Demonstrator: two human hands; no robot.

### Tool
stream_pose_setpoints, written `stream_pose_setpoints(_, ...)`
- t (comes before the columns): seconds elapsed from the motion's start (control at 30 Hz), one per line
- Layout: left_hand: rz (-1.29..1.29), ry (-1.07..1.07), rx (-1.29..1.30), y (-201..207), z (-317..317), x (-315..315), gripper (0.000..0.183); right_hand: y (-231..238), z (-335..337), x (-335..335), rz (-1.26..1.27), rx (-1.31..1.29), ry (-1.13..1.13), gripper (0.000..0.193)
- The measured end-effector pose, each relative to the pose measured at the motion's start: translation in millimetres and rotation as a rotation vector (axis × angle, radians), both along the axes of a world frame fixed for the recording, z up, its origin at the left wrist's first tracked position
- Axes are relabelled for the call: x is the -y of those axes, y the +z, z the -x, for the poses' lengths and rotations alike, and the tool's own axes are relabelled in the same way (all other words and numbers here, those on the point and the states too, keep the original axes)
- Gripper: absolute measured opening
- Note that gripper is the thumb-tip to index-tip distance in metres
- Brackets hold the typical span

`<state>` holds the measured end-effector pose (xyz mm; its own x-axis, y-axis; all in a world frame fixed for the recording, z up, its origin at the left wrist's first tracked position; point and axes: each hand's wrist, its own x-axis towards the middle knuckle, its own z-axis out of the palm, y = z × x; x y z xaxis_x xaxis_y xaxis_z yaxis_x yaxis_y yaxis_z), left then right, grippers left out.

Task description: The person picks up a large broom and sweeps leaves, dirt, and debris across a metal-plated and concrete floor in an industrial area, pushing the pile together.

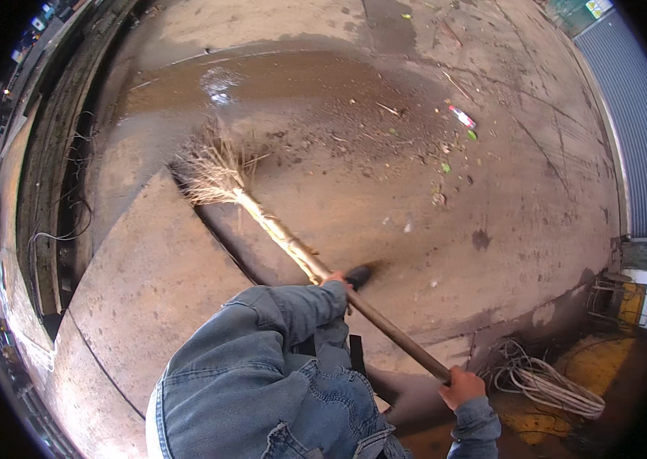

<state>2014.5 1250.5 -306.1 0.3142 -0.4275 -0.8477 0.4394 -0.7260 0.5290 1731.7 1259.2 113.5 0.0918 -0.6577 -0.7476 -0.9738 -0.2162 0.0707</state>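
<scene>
A long twig broom (285,241) slants across the view, its bristles at the upper left and its wooden handle reaching to the lower right. My left hand (336,280) is wrapped round the middle of the handle, close to where the bound twigs end. Near the handle's top end, my right hand (463,387) grips it with curled fingers. The spread bristles (212,172) rest on the wet concrete by a dark gap in the floor. Beyond and right of them lies a scatter of dirt and small debris (362,130).
A brown puddle (262,76) spreads over the concrete ahead. A red and white wrapper-like scrap (462,117) lies near green leaves. Long dark beams (48,183) run along the left. Coiled pale cable (545,382) sits at lower right, below a corrugated metal panel (633,115).
</scene>
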Motion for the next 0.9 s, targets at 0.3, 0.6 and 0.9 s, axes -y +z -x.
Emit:
stream_pose_setpoints(0.3,-0.266,0.012,-0.523,174.7,324.4,178.8,0.026,128.3,179.6,2.5,0.238,-0.436,-0.298,0.029)
stream_pose_setpoints(0.6,-0.004,-0.302,-0.372,242.0,363.8,275.4,0.024,75.8,285.0,9.6,0.329,0.054,-0.414,0.027)
stream_pose_setpoints(0.9,-0.148,0.113,-0.152,199.9,334.1,288.5,0.032,-42.3,383.7,133.5,0.143,0.136,-0.324,0.026)
